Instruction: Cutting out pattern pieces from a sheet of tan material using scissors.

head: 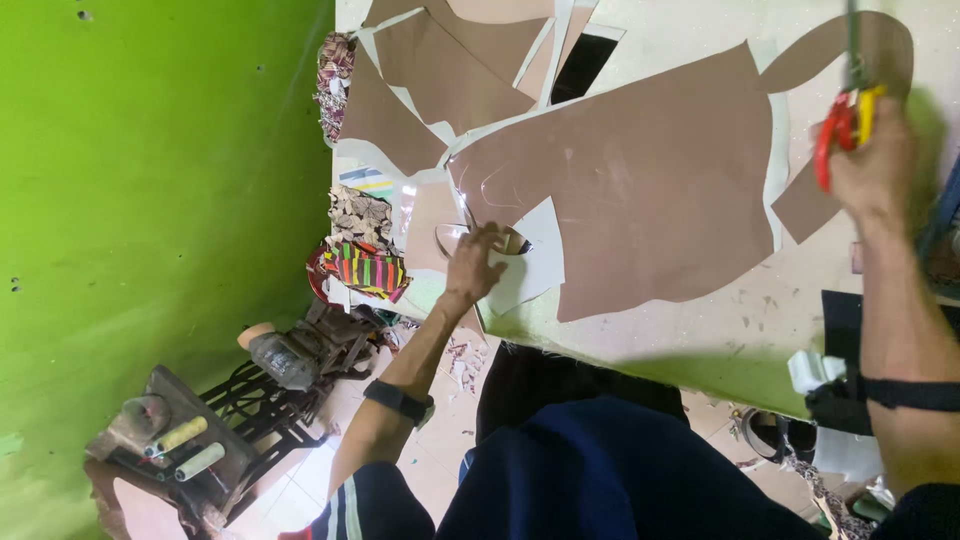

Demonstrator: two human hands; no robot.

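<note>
Head view: the left hand (478,262) presses, fingers spread and flat, on a pale pattern piece (530,262) at the near edge of the brown sheet (640,190) on the table (700,340). The right hand (875,160) is closed around red-and-yellow-handled scissors (845,115) at the sheet's far side. Risk: the hands are well apart, so the sheet may shift under the blades and the cut wander.

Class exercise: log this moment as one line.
left hand: on white paper piece | right hand: holds scissors | brown sheet: flat on table
</note>
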